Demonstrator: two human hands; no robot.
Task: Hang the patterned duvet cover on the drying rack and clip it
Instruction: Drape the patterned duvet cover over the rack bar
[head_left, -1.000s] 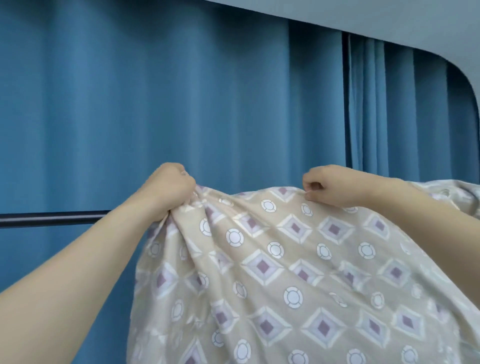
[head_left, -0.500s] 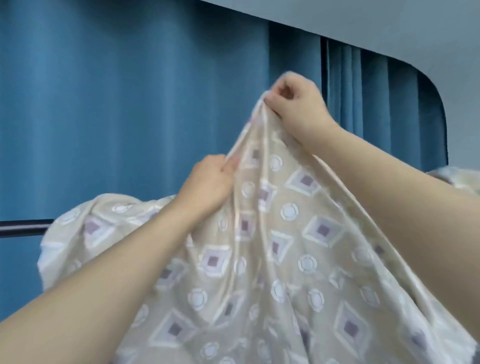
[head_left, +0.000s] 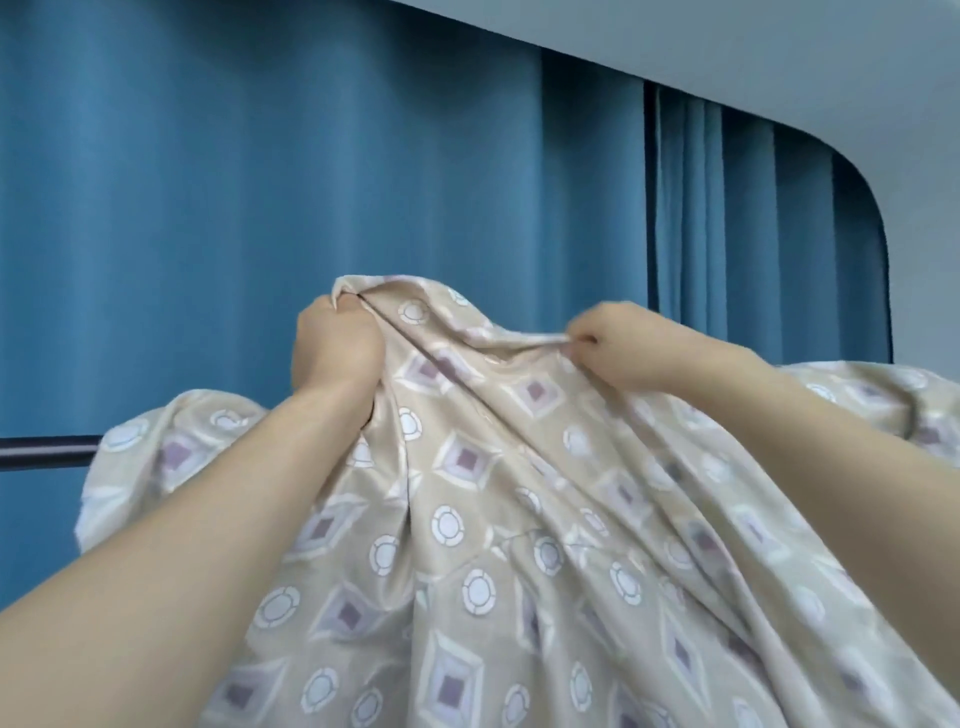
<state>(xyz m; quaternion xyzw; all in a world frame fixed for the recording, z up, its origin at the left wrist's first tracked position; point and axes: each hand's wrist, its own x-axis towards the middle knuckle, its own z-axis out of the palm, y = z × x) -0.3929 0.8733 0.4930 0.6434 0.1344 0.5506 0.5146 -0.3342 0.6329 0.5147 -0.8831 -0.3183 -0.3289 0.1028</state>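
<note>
The left hand (head_left: 335, 345) clutches a bunched fold of the cover (head_left: 498, 519); the right hand (head_left: 615, 345) pinches its top edge. Half a second ago the right hand held the cloth high; now it is down level with the left. The cover drapes over the rail (head_left: 47, 452) before blue curtains (head_left: 260, 208). No writing shows.

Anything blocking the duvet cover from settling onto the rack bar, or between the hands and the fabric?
Nothing visible. Left hand and right hand both grip the duvet cover directly. The rack bar shows bare at left; the rest is hidden behind the fabric.
</note>
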